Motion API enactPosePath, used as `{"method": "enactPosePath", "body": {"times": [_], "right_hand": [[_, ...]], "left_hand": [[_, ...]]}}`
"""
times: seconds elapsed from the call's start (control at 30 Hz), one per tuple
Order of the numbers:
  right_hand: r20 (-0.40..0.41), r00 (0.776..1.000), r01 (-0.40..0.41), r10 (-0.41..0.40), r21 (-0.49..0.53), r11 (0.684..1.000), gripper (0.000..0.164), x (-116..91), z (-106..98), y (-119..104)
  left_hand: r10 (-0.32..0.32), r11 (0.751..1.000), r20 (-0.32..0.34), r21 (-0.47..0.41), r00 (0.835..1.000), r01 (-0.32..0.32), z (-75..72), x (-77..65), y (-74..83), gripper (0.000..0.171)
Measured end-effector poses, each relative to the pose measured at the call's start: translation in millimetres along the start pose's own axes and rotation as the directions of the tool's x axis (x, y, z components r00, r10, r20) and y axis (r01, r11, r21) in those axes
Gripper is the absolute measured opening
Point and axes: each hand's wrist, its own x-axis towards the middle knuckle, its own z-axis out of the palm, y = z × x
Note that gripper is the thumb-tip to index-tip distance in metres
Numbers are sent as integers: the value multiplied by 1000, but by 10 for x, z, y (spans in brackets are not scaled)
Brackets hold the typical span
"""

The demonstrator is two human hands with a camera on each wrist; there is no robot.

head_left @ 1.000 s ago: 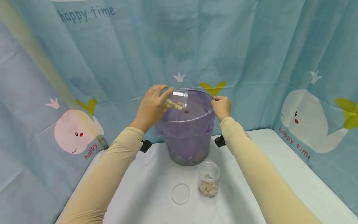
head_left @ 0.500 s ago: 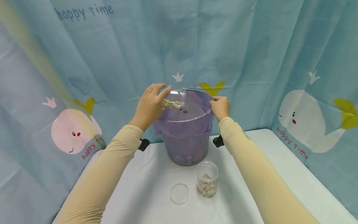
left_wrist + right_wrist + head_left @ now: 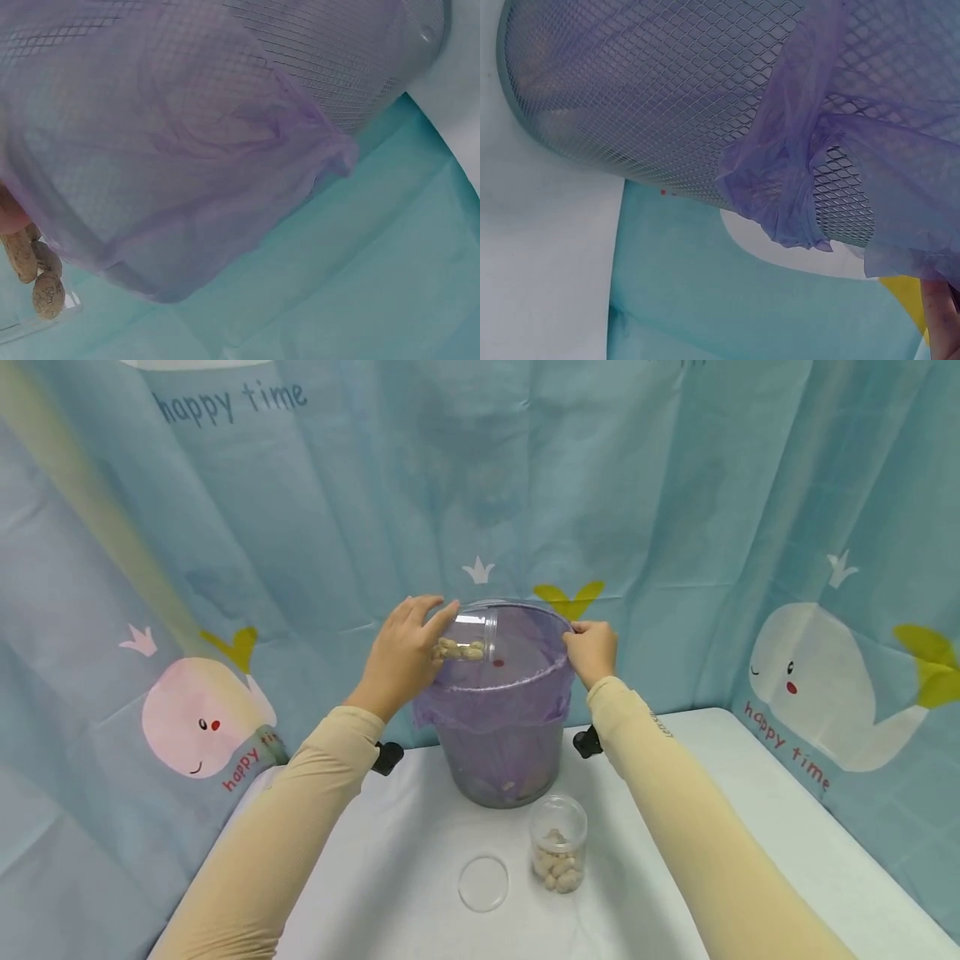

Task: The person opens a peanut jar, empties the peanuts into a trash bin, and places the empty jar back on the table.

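Observation:
My left hand [image 3: 405,652] holds a clear plastic jar [image 3: 472,625] lying on its side above the bin's mouth, its open end facing right. Several unshelled peanuts [image 3: 461,650] lie along the jar's lower side; the left wrist view shows some peanuts [image 3: 46,285] up close. Below is a mesh wastebasket [image 3: 667,82] lined with a thin purple bag [image 3: 502,706] folded over its rim. My right hand [image 3: 592,650] pinches the rim and bag at the right side. In the right wrist view only fingertips [image 3: 937,307] show at the bag's edge.
A second clear jar [image 3: 558,822], uncapped and partly filled with peanuts, stands on the white table [image 3: 405,860] in front of the bin. Left of it lies a clear round lid [image 3: 483,883]. A blue printed curtain [image 3: 360,485] hangs close behind the bin.
The left hand and its jar have dipped slightly, with the jar still on its side. The right hand keeps its place on the rim. The head view shifts a little.

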Motion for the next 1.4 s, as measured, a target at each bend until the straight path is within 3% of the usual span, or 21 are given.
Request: {"method": "enactPosePath", "body": {"times": [0.07,0.13,0.27,0.37,0.47,0.7,0.87,1.1,1.3,1.4], "right_hand": [[3,1000,0,0,-4,1000,36,0,3,9],[3,1000,0,0,-8,1000,36,4,6,15],[-3,1000,3,-3,-6,1000,36,12,11,16],[-4,1000,1,-1,-3,1000,37,14,9,13],[-3,1000,2,-2,-2,1000,37,15,9,19],[-12,1000,11,-11,-4,1000,36,20,6,16],[-8,1000,12,-12,-12,1000,36,28,5,17],[-16,1000,4,-4,-7,1000,36,45,0,10],[-3,1000,2,-2,-10,1000,36,37,-9,5],[-6,1000,1,-1,-14,1000,36,30,-7,8]], "left_hand": [[-10,1000,-11,-3,1000,10,8,-14,6,66],[-22,1000,-67,0,998,22,21,-13,8,66],[16,999,-126,40,992,-11,71,-2,18,61],[41,998,-85,54,996,-36,104,-12,41,59],[24,999,-51,36,998,-22,107,-21,61,61],[-41,999,-112,-14,993,39,45,7,55,65],[-7,1000,-26,8,1000,8,46,-37,41,64],[-35,999,-139,-29,990,31,23,20,49,63],[-9,1000,-52,11,999,10,80,-30,67,58],[-12,1000,-71,2,997,13,92,-46,76,58]]}}
